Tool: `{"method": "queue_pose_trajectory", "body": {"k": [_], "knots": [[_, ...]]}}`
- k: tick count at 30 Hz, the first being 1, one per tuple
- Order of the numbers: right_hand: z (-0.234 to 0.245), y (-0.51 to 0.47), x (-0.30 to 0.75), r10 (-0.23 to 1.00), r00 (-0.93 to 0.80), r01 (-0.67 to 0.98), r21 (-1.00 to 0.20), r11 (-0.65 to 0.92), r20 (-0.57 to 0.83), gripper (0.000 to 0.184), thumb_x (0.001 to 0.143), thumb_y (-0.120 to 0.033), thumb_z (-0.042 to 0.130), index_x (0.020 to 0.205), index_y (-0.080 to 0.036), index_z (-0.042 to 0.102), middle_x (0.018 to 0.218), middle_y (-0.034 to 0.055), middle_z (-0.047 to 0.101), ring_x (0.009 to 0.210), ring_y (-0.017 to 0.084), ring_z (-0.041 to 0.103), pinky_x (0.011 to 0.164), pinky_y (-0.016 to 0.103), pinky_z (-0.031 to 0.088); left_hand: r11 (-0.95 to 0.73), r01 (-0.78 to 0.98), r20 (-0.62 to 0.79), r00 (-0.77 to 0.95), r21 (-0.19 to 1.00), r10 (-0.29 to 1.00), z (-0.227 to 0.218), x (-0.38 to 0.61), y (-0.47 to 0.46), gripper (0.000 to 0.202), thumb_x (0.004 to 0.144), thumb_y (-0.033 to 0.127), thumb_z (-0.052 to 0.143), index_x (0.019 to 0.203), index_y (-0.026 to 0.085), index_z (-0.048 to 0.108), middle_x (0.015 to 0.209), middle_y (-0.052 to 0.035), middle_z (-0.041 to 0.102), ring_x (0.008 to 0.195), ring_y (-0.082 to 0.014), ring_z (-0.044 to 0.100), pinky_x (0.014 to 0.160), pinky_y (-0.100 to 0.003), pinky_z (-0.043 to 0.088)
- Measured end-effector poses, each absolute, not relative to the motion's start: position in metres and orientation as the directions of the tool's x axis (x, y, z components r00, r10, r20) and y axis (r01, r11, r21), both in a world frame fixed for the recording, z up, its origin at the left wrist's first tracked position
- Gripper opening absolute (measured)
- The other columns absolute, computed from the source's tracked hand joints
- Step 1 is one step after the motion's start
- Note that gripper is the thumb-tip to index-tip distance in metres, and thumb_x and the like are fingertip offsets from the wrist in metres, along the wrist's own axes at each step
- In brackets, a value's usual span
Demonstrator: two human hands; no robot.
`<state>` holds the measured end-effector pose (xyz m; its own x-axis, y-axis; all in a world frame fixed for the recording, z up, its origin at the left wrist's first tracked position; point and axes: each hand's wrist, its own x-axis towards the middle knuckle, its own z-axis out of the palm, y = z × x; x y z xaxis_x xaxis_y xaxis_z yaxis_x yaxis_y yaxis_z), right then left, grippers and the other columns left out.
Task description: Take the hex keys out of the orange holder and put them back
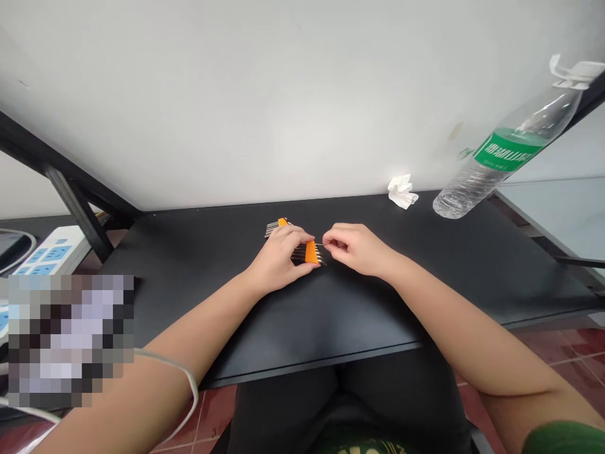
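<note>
My left hand [278,257] is closed around an orange holder [311,251], thumb at its near edge and fingers at its far edge. Several thin metal rods, which look like hex keys, pass through this holder and stick out on both sides. Just to the right, my right hand [352,248] pinches the end of a thin metal rod [320,244] that reaches toward the holder. Whether that rod sits in a slot I cannot tell. Beyond my left hand lies a second orange holder [282,222] with more slim silver rods, partly hidden by my fingers.
A black table [189,252] stands against a white wall. A crumpled tissue [402,192] and a clear bottle with a green label [508,149] are at the back right. On the left are a white power strip [50,252], a pixelated patch and a pale cable [182,364] near my forearm.
</note>
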<state>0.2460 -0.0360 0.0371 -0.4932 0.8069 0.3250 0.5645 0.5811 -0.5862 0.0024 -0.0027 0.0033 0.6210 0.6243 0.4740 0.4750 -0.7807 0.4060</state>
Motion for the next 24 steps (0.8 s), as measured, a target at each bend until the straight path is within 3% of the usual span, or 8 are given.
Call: {"method": "queue_pose_trajectory", "body": {"k": [5, 10, 12, 15, 17, 19, 21, 24], "knots": [[0.036, -0.036, 0.246, 0.783, -0.505, 0.587, -0.52, 0.62, 0.363, 0.016, 0.096, -0.011, 0.054, 0.09, -0.019, 0.066, 0.086, 0.0027, 0.063, 0.074, 0.015, 0.056, 0.068, 0.027, 0.043, -0.817, 0.482, 0.489, 0.655, 0.317, 0.576, 0.002, 0.003, -0.003, 0.044, 0.085, 0.039, 0.079, 0.122, 0.023, 0.062, 0.119, -0.01, 0.071, 0.117, -0.0279, 0.066, 0.108, -0.049, 0.047], [0.035, -0.042, 0.244, 0.749, -0.542, 0.655, -0.368, 0.66, 0.381, 0.019, 0.101, -0.014, 0.052, 0.092, -0.018, 0.068, 0.093, 0.0064, 0.064, 0.077, 0.016, 0.057, 0.068, 0.029, 0.044, -0.854, 0.489, 0.495, 0.706, 0.177, 0.506, 0.005, 0.005, -0.006, 0.038, 0.088, 0.038, 0.075, 0.12, 0.019, 0.064, 0.117, -0.0144, 0.07, 0.118, -0.0304, 0.065, 0.108, -0.053, 0.045], [0.036, -0.044, 0.241, 0.747, -0.529, 0.651, -0.371, 0.662, 0.403, 0.02, 0.101, -0.014, 0.049, 0.094, -0.019, 0.067, 0.096, 0.0072, 0.064, 0.078, 0.017, 0.057, 0.069, 0.03, 0.045, -0.858, 0.492, 0.506, 0.708, 0.147, 0.493, 0.007, 0.006, -0.008, 0.036, 0.089, 0.037, 0.075, 0.118, 0.018, 0.065, 0.114, -0.014, 0.071, 0.119, -0.0315, 0.064, 0.11, -0.055, 0.043], [0.036, -0.046, 0.235, 0.744, -0.505, 0.557, -0.493, 0.668, 0.437, 0.018, 0.099, -0.012, 0.048, 0.095, -0.02, 0.065, 0.099, 0.0065, 0.064, 0.079, 0.016, 0.057, 0.072, 0.03, 0.047, -0.854, 0.5, 0.525, 0.692, 0.147, 0.495, 0.009, 0.009, -0.01, 0.034, 0.089, 0.036, 0.075, 0.116, 0.018, 0.065, 0.113, -0.0142, 0.071, 0.118, -0.0318, 0.063, 0.11, -0.055, 0.043], [0.035, -0.045, 0.232, 0.784, -0.457, 0.464, -0.64, 0.613, 0.419, 0.012, 0.095, -0.014, 0.052, 0.093, -0.021, 0.061, 0.098, 0.0048, 0.062, 0.077, 0.016, 0.056, 0.071, 0.031, 0.048, -0.852, 0.496, 0.528, 0.684, 0.171, 0.504, 0.011, 0.01, -0.013, 0.036, 0.088, 0.037, 0.075, 0.117, 0.018, 0.065, 0.117, -0.0151, 0.07, 0.119, -0.0312, 0.063, 0.109, -0.054, 0.044], [0.031, -0.042, 0.23, 0.861, -0.393, 0.321, -0.83, 0.457, 0.322, 0.002, 0.094, -0.02, 0.056, 0.093, -0.021, 0.058, 0.093, 0.0025, 0.06, 0.074, 0.015, 0.056, 0.069, 0.03, 0.049, -0.845, 0.488, 0.541, 0.659, 0.219, 0.522, 0.011, 0.011, -0.015, 0.039, 0.087, 0.039, 0.076, 0.119, 0.02, 0.065, 0.121, -0.0148, 0.068, 0.119, -0.0304, 0.063, 0.109, -0.053, 0.045], [0.026, -0.037, 0.23, 0.911, -0.378, 0.136, -0.964, 0.23, 0.164, 0.012, 0.094, -0.03, 0.062, 0.094, -0.022, 0.054, 0.088, 0.0001, 0.059, 0.071, 0.014, 0.056, 0.064, 0.029, 0.048, -0.827, 0.486, 0.557, 0.619, 0.281, 0.553, 0.012, 0.01, -0.017, 0.042, 0.085, 0.042, 0.078, 0.12, 0.023, 0.065, 0.125, -0.0137, 0.067, 0.119, -0.0295, 0.063, 0.108, -0.051, 0.047], [0.02, -0.029, 0.233, 0.894, -0.448, -0.013, -1.0, -0.023, -0.014, 0.031, 0.089, -0.045, 0.072, 0.093, -0.022, 0.053, 0.077, -0.0031, 0.055, 0.061, 0.011, 0.049, 0.053, 0.025, 0.038, -0.804, 0.486, 0.548, 0.592, 0.342, 0.591, 0.011, 0.009, -0.017, 0.044, 0.083, 0.045, 0.079, 0.119, 0.025, 0.065, 0.127, -0.0122, 0.066, 0.119, -0.0291, 0.063, 0.108, -0.05, 0.048]]}}
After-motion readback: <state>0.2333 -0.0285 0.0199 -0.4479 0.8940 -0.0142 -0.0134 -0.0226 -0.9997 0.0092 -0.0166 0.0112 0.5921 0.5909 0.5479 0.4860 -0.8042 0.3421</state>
